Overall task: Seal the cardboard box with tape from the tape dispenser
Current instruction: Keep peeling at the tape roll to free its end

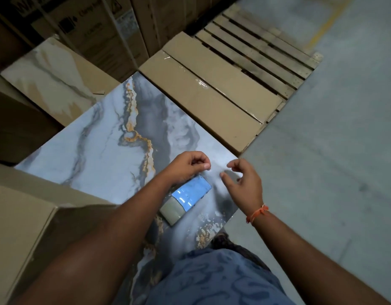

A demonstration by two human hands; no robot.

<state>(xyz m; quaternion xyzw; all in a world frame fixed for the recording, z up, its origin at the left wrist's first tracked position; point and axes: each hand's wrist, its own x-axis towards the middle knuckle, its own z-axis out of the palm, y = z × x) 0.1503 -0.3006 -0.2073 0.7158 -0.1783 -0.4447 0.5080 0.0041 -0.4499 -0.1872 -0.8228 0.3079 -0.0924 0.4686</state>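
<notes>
- Task object: flat brown cardboard box with clear tape along its seam (210, 89), lying far right of centre beside a wooden slatted pallet (262, 49); judged stiff across the flaps but prone to denting, so press on the seam, not the edges.
- Tool: blue and grey object, probably the tape dispenser (185, 200), lying on a grey-blue marbled slab with an orange vein (102, 139), near the body; its type cannot be confirmed; judged light and rigid, best gripped around the body.
- Left hand (187, 166): fingers curled, thumb against fingertips, just above the blue object's far end; whether it pinches a clear tape end cannot be told.
- Right hand (243, 180): fingers loosely bent and apart, holding nothing visible; an orange thread bracelet (257, 213) circles the wrist.
- Both forearms reach forward, hands close together but apart.
</notes>
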